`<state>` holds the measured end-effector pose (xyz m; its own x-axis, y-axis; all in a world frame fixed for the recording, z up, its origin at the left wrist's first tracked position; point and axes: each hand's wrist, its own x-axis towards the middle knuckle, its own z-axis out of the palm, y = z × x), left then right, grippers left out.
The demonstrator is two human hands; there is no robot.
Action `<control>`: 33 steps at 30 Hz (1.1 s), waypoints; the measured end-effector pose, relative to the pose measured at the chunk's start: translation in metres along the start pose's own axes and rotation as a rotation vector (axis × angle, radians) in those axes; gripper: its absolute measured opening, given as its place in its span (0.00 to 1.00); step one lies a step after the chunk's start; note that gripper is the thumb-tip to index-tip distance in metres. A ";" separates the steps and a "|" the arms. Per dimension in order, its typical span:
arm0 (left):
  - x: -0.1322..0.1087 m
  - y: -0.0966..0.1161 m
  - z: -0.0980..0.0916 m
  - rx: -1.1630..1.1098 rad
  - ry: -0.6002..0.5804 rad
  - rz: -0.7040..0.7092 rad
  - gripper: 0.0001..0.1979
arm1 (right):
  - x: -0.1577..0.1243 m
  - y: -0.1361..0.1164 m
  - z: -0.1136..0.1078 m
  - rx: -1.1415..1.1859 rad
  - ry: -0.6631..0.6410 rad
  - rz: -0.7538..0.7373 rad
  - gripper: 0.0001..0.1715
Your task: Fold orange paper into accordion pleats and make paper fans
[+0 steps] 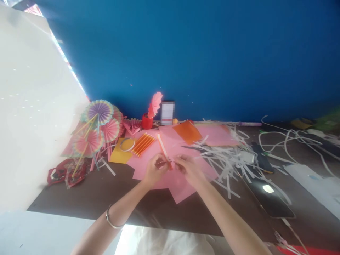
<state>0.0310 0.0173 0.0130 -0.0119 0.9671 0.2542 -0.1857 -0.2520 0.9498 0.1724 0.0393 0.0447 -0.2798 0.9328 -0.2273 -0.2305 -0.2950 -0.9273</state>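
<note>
A narrow orange strip with a white band [162,146] stands out beyond my fingers over the pink paper sheets [180,191]. My left hand [154,170] is closed on its near end. Close beside it, my right hand [188,168] has thumb and forefinger pinched together at the same end; what lies between those fingertips is too small to make out. Left of the strip, several orange sticks [143,144] lie side by side. A roll of tape [127,139] rests on a yellow paper piece [119,156], and an orange sheet [188,131] lies farther back.
Folded paper fans [97,112] stand at the left, with red packets [66,173] below them. White paper strips [225,159] are heaped on the right beside a phone [268,194] and white cables [289,138]. A red cup [147,121] stands near the blue wall.
</note>
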 end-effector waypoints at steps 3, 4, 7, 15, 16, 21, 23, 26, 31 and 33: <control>-0.001 0.002 0.001 -0.013 -0.001 -0.016 0.07 | 0.000 -0.001 -0.001 -0.003 -0.018 -0.009 0.16; -0.001 0.003 0.002 -0.016 0.003 -0.020 0.08 | 0.000 -0.001 -0.001 -0.003 -0.023 -0.018 0.16; -0.001 0.005 0.003 -0.035 -0.003 -0.024 0.10 | 0.000 0.000 -0.001 -0.019 -0.027 -0.041 0.15; -0.002 0.002 0.001 0.026 0.033 -0.037 0.13 | -0.001 0.000 0.001 -0.209 0.041 -0.056 0.15; -0.001 0.001 0.001 0.032 0.036 -0.037 0.13 | 0.000 0.000 0.001 -0.228 0.041 -0.062 0.15; -0.001 0.000 0.001 0.040 0.048 -0.034 0.15 | 0.001 0.002 0.001 -0.305 0.047 -0.087 0.17; -0.001 0.000 0.001 0.034 0.056 -0.041 0.16 | 0.002 0.004 0.001 -0.330 0.053 -0.098 0.17; -0.001 0.000 0.001 0.009 0.055 -0.070 0.19 | 0.004 0.006 0.000 -0.345 0.060 -0.109 0.18; -0.002 0.002 0.001 -0.055 0.055 -0.125 0.22 | 0.004 0.006 0.001 -0.345 0.058 -0.132 0.19; -0.002 0.003 0.002 -0.068 0.072 -0.131 0.23 | 0.003 0.005 0.003 -0.359 0.058 -0.145 0.19</control>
<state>0.0320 0.0149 0.0159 -0.0528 0.9922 0.1131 -0.2565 -0.1229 0.9587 0.1678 0.0405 0.0403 -0.2128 0.9726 -0.0932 0.0799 -0.0778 -0.9938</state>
